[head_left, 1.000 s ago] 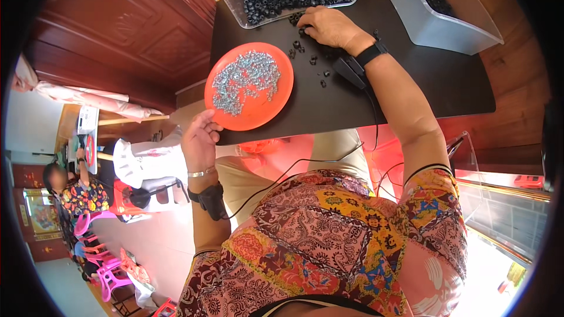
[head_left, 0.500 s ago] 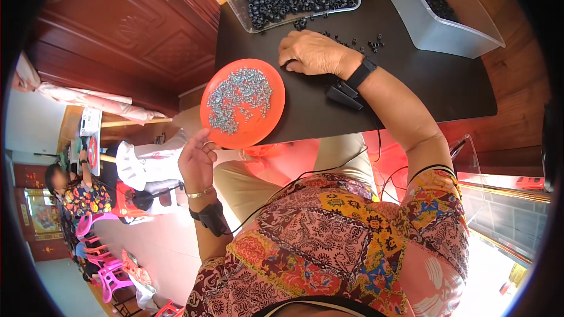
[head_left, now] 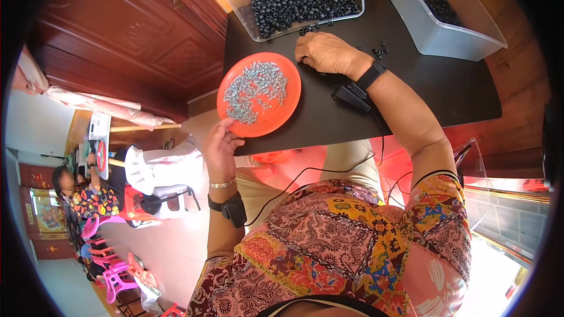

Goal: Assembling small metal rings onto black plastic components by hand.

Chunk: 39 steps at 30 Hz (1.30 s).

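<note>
One round, orange-red plate sat at the left end of the dark table, left of centre in the upper half of the frame. It looked like thin, stiff plastic: probably light, smooth enough to slide, and best taken by its rim and kept level, since small silvery pieces lay loose across it. Those looked hard, shiny and suited to a fingertip pinch. The left hand was half open, fingers bent, tips at the plate's lower-left rim. The right hand curled over the table at upper centre, just beside small black pieces; whether either hand pinched anything, I could not tell from this angle.
</note>
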{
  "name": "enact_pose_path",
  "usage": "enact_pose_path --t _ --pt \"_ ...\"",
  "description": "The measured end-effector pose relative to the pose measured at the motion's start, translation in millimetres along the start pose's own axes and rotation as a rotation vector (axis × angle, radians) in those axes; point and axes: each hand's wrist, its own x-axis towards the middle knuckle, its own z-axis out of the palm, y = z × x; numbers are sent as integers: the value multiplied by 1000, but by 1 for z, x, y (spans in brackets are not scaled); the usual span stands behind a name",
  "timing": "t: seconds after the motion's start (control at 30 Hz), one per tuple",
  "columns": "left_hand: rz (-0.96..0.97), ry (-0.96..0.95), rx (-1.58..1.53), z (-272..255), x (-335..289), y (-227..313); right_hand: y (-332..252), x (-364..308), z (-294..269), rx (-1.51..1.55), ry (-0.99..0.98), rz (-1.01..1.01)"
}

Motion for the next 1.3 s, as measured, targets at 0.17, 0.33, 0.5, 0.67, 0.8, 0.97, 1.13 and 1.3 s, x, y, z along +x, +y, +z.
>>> enact_pose_path --t 0.17,0.33,0.5,0.67,0.8,0.97,1.13,1.3 --pt "-14 -117 -11 2 22 -3 2 -1 1 -29 42 -16" --pt "26 -82 -42 21 15 6 6 -3 -7 -3 116 -28" --pt "538 312 343 39 1 24 27 -3 -3 -123 358 86" --pt "608 -126 110 102 27 64 37 -6 2 -161 306 214" --pt "265 -333 -229 146 74 64 32 1 -5 -158 285 186" --pt "296 -350 -234 173 82 46 40 6 6 -235 341 26" --pt "257 -261 -140 159 94 31 41 8 9 -304 172 -4" --pt "234 -265 -135 159 94 28 38 -1 0 -119 98 98"
